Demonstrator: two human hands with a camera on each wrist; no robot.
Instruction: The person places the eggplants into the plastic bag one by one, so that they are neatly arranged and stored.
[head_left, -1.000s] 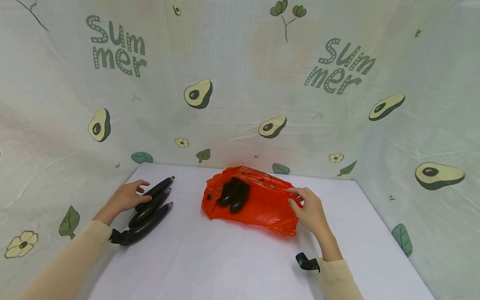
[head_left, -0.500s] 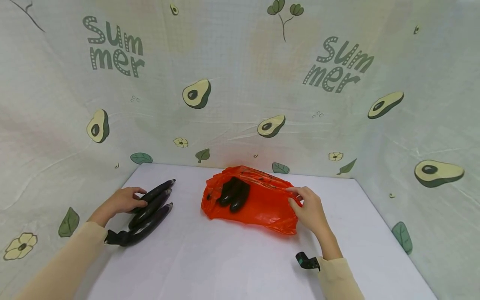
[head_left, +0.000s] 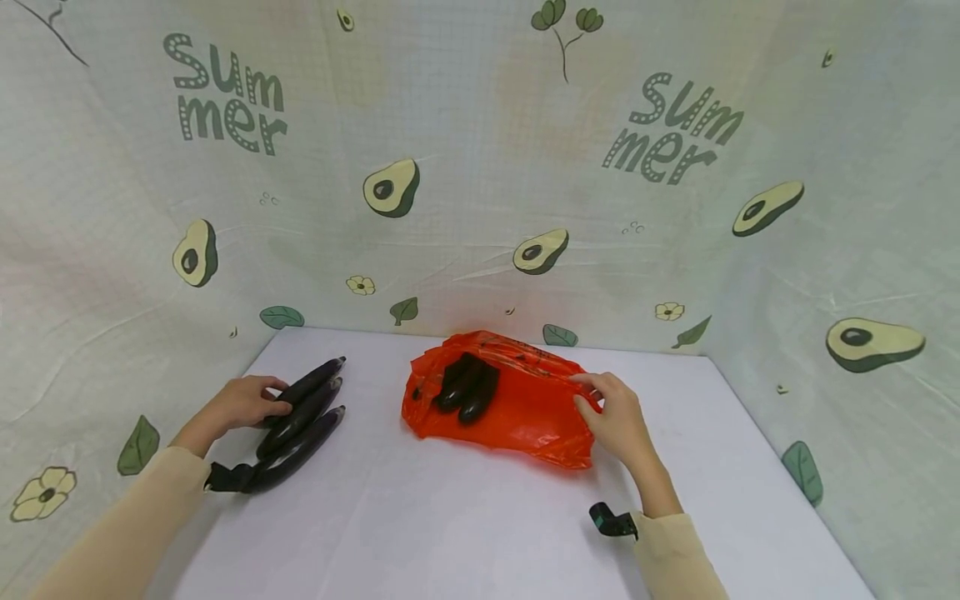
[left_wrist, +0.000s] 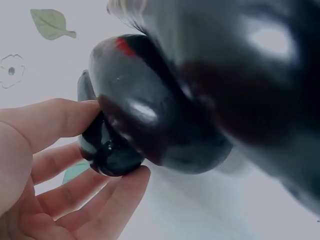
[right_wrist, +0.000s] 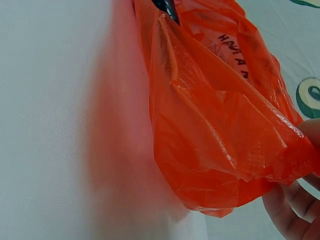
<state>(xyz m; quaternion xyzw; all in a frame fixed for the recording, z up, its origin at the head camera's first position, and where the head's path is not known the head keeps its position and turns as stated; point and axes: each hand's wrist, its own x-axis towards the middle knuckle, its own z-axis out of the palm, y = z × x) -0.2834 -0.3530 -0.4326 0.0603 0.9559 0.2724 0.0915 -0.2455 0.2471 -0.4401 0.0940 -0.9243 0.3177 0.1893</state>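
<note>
Three dark, glossy eggplants lie side by side at the left of the table. My left hand [head_left: 242, 404] grips the farthest eggplant [head_left: 313, 381] near its left end. In the left wrist view, thumb and fingers close around this eggplant [left_wrist: 114, 156], beside the middle eggplant [left_wrist: 145, 95]. The nearest eggplant [head_left: 300, 458] is curved. An orange-red plastic bag [head_left: 536, 421] lies at the centre, its mouth facing left, with eggplants [head_left: 478, 398] inside. My right hand [head_left: 617, 417] pinches the right end of the bag; the right wrist view shows the crumpled plastic [right_wrist: 215, 135] between thumb and fingers.
A white table [head_left: 420, 525] carries everything. Printed cloth [head_left: 465, 150] with avocados and leaves rises behind it and along both sides. A small black camera [head_left: 611, 521] juts out from the right sleeve.
My left hand has come down and back a little to the left, and its fingers have closed around the farthest eggplant. The right hand and the bag have hardly moved.
</note>
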